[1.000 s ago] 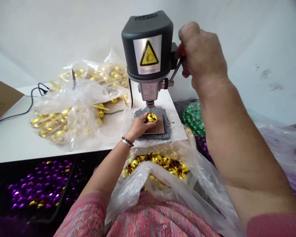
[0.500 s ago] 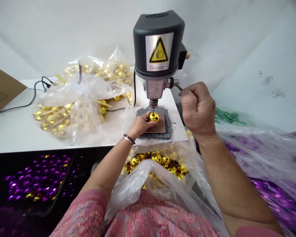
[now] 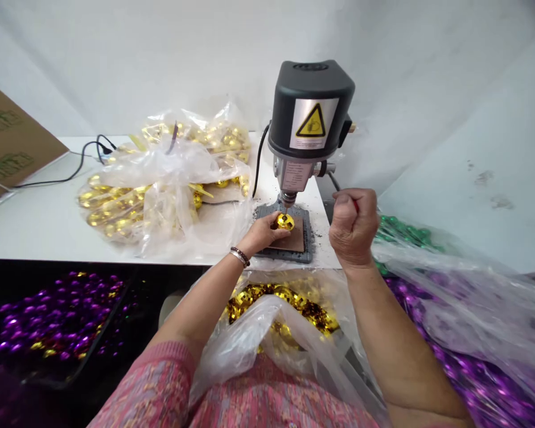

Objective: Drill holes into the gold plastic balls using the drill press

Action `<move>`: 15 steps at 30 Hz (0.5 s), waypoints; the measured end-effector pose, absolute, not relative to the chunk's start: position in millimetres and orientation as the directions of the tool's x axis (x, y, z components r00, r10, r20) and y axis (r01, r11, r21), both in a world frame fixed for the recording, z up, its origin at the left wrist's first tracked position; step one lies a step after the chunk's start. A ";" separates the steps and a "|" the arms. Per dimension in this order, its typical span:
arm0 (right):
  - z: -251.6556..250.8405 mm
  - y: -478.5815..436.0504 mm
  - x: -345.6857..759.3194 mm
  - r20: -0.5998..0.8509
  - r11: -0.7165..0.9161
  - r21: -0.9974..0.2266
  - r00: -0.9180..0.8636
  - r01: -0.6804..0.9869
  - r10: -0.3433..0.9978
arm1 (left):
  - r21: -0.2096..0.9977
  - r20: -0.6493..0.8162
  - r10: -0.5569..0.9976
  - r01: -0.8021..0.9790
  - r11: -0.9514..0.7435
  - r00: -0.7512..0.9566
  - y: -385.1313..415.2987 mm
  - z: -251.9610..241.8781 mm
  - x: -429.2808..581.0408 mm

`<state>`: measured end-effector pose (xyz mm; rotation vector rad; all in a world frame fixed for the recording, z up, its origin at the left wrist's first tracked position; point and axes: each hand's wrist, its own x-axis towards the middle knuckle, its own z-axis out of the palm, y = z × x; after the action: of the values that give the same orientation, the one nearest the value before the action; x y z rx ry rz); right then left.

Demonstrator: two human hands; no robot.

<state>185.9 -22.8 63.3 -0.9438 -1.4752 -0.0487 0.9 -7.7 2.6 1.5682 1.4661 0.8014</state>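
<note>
A small black bench drill [image 3: 311, 110] stands at the white table's front edge. My left hand [image 3: 262, 233] pinches a gold mirrored ball [image 3: 285, 222] on the brown pad of the drill's grey base [image 3: 307, 244]. The drill bit touches the ball's top. My right hand [image 3: 353, 227] is a fist round the drill's feed lever, pulled low to the right of the base; a red knob shows at my thumb.
Clear bags of gold balls [image 3: 160, 184] lie left of the drill. An open bag of gold mirrored balls [image 3: 280, 300] rests in my lap. Purple balls [image 3: 56, 315] fill a tray lower left; green balls [image 3: 403, 232] and more purple ones lie right. Cardboard box [image 3: 4, 142] far left.
My right hand has swung the lever down from beside the drill's head to beside its base. The bit has come down onto the gold ball. My left hand has kept hold of the ball.
</note>
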 end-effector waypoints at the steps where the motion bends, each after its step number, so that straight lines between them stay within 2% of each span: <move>1: 62.5 -22.3 185.7 0.847 0.657 -0.503 0.169 0.561 0.504 | 0.886 -0.084 0.989 0.463 0.020 0.118 -8.3 3.7 1.0; 11: 35.5 -20.9 181.4 0.824 0.667 -0.553 0.207 0.500 0.528 | 0.884 -0.043 0.992 0.467 -0.017 0.118 -7.9 -2.0 -0.1; 15: 68.8 -23.1 182.4 0.782 0.643 -0.608 0.213 0.466 0.585 | 0.879 -0.062 0.993 0.477 0.005 0.104 -6.1 -3.7 0.9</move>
<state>182.4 -23.1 68.8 -0.9524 -1.4182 0.1030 0.9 -6.1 -3.7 1.5867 1.4831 0.8192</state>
